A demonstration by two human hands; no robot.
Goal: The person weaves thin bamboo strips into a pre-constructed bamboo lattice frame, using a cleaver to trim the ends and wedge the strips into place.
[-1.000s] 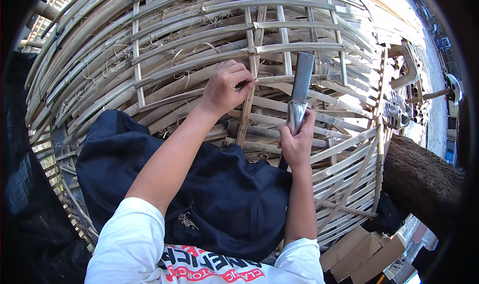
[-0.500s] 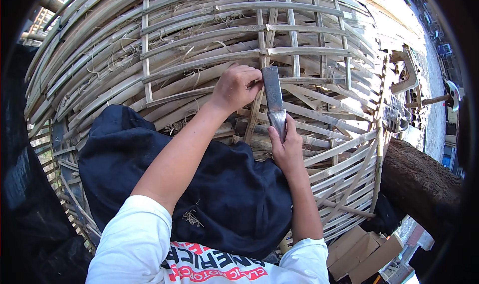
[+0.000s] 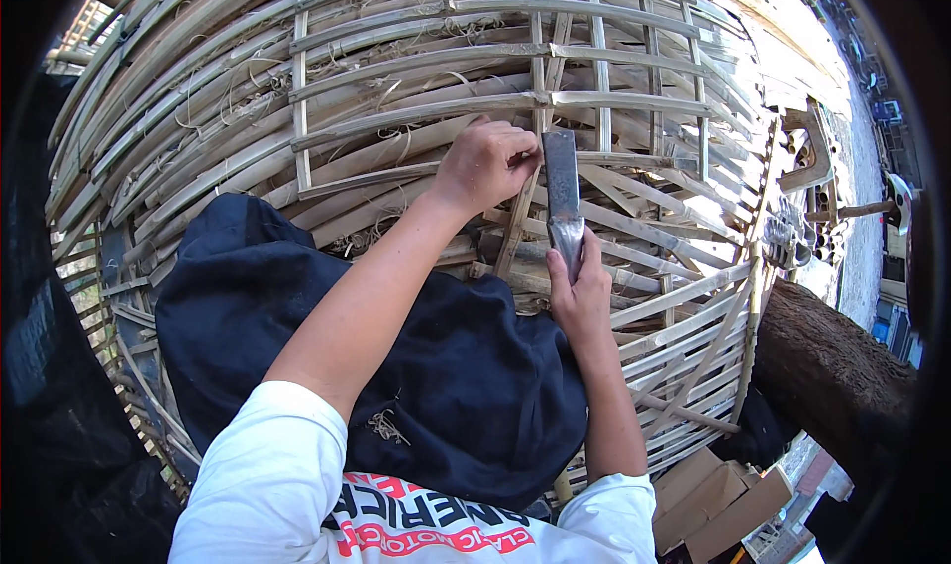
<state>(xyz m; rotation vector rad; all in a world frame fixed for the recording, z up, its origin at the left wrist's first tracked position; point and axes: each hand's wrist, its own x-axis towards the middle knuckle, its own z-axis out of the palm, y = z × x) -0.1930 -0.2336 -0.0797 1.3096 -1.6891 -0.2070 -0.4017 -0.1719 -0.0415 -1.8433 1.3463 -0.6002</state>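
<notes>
A lattice of split bamboo strips (image 3: 626,105) lies in front of me over a pile of bamboo lengths. Near its lower middle, my left hand (image 3: 487,166) is closed, with thumb and fingertips bunched against an upright bamboo strip (image 3: 523,209); the fingertips are partly hidden. Just to the right, my right hand (image 3: 582,295) grips the metal handle of a knife (image 3: 563,176). Its broad, flat, square-ended grey blade points away from me, beside the left fingertips. A dark cloth (image 3: 396,336) covers my lap, with a tuft of bamboo shavings (image 3: 386,426) on it.
Stacked bamboo splits (image 3: 198,118) spread across the far left. Slatted bamboo weave (image 3: 684,366) curves round on the right, beside a thick brown log (image 3: 832,341). An opened cardboard box (image 3: 718,505) sits at the lower right. Black sheeting (image 3: 69,366) hangs along the left.
Both hands, the knife and the lattice appear slightly farther right in the picture. Each hand's hold looks the same, and the blade remains beside the left fingertips.
</notes>
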